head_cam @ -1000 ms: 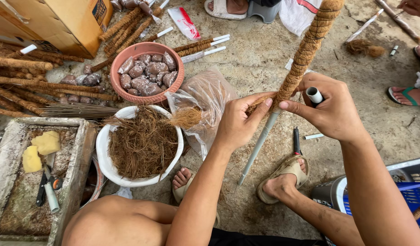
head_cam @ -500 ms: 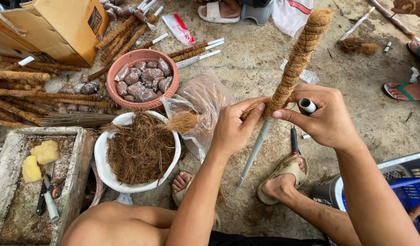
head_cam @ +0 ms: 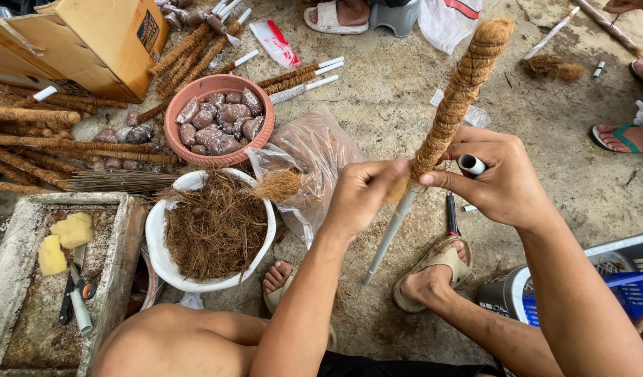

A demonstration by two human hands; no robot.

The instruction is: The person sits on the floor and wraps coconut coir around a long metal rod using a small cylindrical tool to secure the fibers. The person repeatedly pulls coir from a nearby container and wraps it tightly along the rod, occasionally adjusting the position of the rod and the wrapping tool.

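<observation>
— What are you holding there?

— I'm holding a pole wrapped in brown fibre. It's slanting up and away from me, its bare grey end pointing down at the ground near my sandal. My left hand is closing on the lower edge of the wrapping, thumb and fingers pinching loose fibre against the pipe. My right hand is gripping the pole just beside it, and it's also curling round a small white tube.

— How is it handling?

— I'm judging it light and stiff: the pipe looks like plastic, so it shouldn't be bending. The fibre is rough and springy, so it's giving my fingers grip, but loose strands can be slipping out. I'm taking hold right where wrapping meets bare pipe; the smooth grey part looks slippery.

— And more fibre?

— It's sitting in the white bowl near my left knee, beside the clear bag.
</observation>
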